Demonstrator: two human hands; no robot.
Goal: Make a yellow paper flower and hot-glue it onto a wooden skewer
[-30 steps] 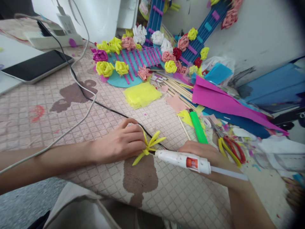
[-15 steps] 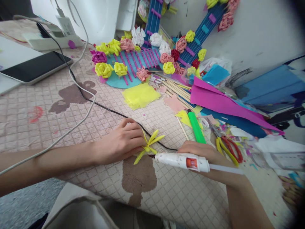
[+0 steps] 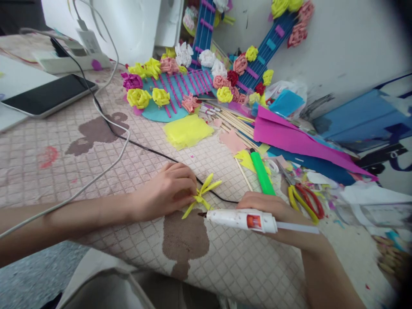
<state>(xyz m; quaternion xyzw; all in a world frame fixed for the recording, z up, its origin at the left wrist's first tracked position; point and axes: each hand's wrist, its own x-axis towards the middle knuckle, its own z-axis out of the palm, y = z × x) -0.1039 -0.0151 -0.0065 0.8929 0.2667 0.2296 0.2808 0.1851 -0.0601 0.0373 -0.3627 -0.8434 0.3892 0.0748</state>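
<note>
Between the fingertips of my left hand [image 3: 167, 189] is a yellow paper flower [image 3: 201, 198] with narrow, spread petals, close above the tablecloth. My left fingers are bent and pinched on it; part of it is hidden behind them. My right hand [image 3: 273, 210] is closed round a white glue gun [image 3: 241, 219], which lies sideways with its dark nozzle pointing left, just below the flower's petals. A clear glue stick [image 3: 298, 227] sticks out of the gun's back end. Most of my right fingers are hidden behind the gun.
A black cable [image 3: 148, 149] and a white cable [image 3: 112, 161] cross the tablecloth. Yellow paper sheets [image 3: 186, 131], wooden sticks [image 3: 233, 122], a green tube [image 3: 262, 171] and scissors [image 3: 302, 201] lie beyond my hands. Flower-covered blue guitar shapes [image 3: 167, 96] stand behind; a phone [image 3: 48, 95] lies left.
The glue gun and my right hand have shifted slightly left and down in view. The flower stays in my left fingers, turned a little. The whole view has moved slightly.
</note>
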